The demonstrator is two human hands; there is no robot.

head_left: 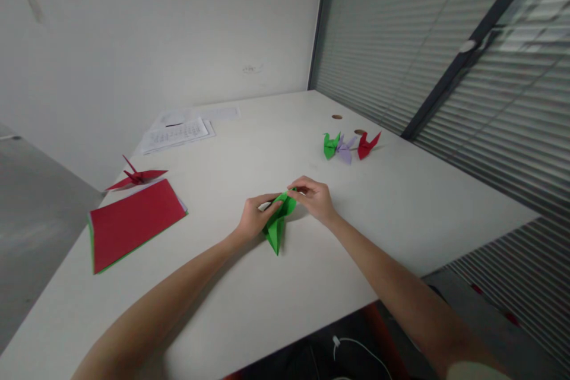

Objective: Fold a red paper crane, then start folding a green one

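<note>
A green origami crane [276,227], partly folded, is held between both hands just above the white table. My left hand [256,214] pinches its left side between thumb and fingers. At its upper right tip, my right hand [314,197] closes thumb and index finger on the paper. One pointed flap of the crane hangs down toward me. The exact fold under my fingertips is hidden.
On the left lies a stack of red paper [138,222], with a red paper crane [137,177] behind it. Written sheets [178,133] lie farther back. Toward the right stand a green crane [330,146], a lilac crane [344,149] and another red crane [367,145]. Blinds [414,41] border the table's right side.
</note>
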